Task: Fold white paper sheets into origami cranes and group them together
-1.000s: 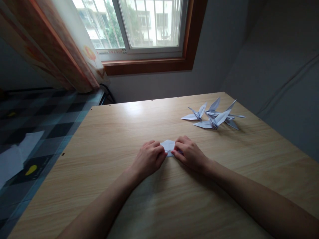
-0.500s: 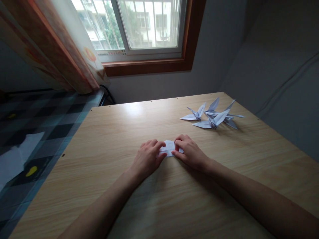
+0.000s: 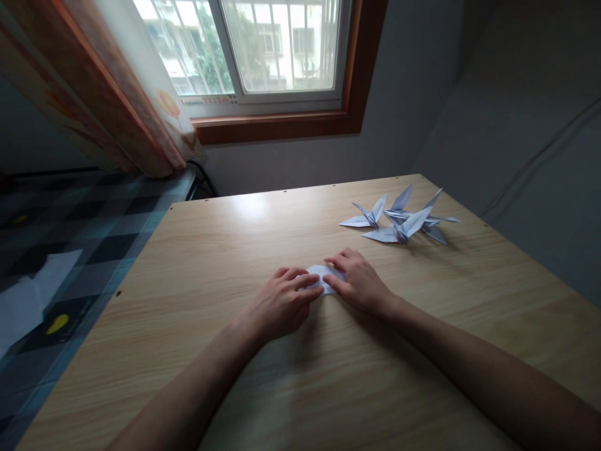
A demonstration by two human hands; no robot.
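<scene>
A small folded piece of white paper (image 3: 318, 270) lies on the wooden table, partly covered by both hands. My left hand (image 3: 284, 302) rests over its left side, fingers stretched out and thumb pressing near the front edge. On the right side, my right hand (image 3: 360, 283) has its thumb on the paper and its fingers extended beyond the far edge. Both hands are open, pressing rather than gripping. The exact folds under the fingers are hidden.
Several folded paper cranes (image 3: 404, 222) stand at the back right of the wooden table (image 3: 197, 263). White paper sheets (image 3: 21, 307) lie on the checkered cloth (image 3: 101, 228) at left. A window (image 3: 282, 50) and a curtain (image 3: 117, 94) are beyond.
My left fingers have straightened from a pinch and slid right across the paper. My right fingers have uncurled and spread, with the thumb now flat on the paper.
</scene>
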